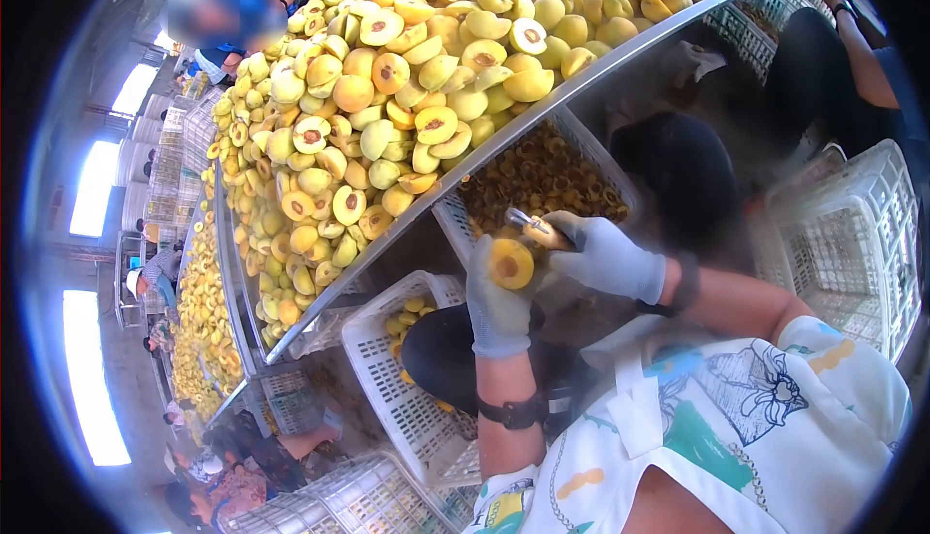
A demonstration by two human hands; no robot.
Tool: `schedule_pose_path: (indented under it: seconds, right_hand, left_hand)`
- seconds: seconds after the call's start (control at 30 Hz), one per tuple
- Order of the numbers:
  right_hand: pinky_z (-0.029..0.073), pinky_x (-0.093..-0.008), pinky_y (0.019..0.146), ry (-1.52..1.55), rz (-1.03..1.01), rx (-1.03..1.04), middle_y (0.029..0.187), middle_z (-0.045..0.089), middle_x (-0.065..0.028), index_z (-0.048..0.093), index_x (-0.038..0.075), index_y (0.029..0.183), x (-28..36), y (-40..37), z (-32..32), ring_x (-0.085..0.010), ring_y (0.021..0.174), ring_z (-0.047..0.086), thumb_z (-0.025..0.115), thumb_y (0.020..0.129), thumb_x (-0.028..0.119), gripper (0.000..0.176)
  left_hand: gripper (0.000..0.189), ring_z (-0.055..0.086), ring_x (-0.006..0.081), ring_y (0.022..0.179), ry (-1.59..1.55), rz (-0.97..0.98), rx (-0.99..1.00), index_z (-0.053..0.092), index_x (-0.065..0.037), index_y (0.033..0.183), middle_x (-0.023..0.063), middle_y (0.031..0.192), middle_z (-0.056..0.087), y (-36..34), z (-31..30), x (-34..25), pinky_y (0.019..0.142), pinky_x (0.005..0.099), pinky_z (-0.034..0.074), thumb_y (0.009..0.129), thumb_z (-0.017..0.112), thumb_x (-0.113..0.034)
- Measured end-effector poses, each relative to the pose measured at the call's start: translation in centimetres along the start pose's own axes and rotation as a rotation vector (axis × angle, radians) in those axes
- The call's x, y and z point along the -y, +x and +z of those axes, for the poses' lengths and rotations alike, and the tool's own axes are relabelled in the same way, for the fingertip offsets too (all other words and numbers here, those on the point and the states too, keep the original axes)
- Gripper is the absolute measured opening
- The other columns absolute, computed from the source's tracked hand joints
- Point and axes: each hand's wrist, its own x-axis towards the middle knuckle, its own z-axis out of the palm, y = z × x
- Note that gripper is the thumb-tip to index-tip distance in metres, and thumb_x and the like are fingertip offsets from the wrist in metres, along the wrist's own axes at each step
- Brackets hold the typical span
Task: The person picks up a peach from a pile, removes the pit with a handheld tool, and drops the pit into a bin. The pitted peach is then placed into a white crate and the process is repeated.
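Observation:
Gloved in light grey, my left hand holds a halved yellow peach, its cut face with the hollow turned up. My right hand, in a matching glove, grips a pitting knife by its short wooden handle. The tool's metal end lies just above the peach half. Beyond both hands, a crate of brown peach pits stands under the table edge. Heaped on the metal table are many halved peaches, several with pits still in them.
A white crate with some peach halves stands by my left knee. On the right is another white crate. A person's arm shows at the upper right; other people sit along the table at the left.

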Motion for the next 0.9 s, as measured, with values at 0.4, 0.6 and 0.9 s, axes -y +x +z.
schedule_pose_path:
  seconds: [0.4,0.6,0.9]
  right_hand:
    - [0.052,-0.0449,0.061,-0.713,-0.138,0.028,0.086,0.066,-0.0159,0.048,0.011,0.124,0.5,-1.3,0.4,-0.0347,0.074,0.067,0.063,0.088,0.02,0.04]
    - [0.053,-0.0435,0.058,-0.776,-0.169,0.005,0.086,0.067,-0.0143,0.049,0.01,0.118,0.7,-1.5,0.7,-0.0327,0.072,0.068,0.062,0.088,0.018,0.033]
    - [0.053,-0.0424,0.054,-0.769,-0.102,0.137,0.074,0.067,-0.0157,0.051,0.002,0.105,-0.2,-1.5,2.1,-0.0331,0.065,0.068,0.056,0.09,0.015,0.021]
  left_hand:
    - [0.04,0.059,0.0233,0.109,0.178,0.245,-0.096,0.054,-0.001,0.127,0.0148,0.118,0.061,0.8,-0.6,2.0,0.094,0.0356,0.05,0.103,0.043,-0.031]
    - [0.029,0.061,0.0213,0.102,0.222,0.32,-0.143,0.052,-0.001,0.12,0.0158,0.112,0.062,0.8,-0.1,2.1,0.094,0.033,0.049,0.102,0.044,-0.022]
    - [0.038,0.063,0.0198,0.085,0.232,0.377,-0.359,0.065,0.003,0.107,0.0125,0.1,0.066,1.9,-0.2,3.6,0.077,0.0297,0.052,0.1,0.045,-0.028]
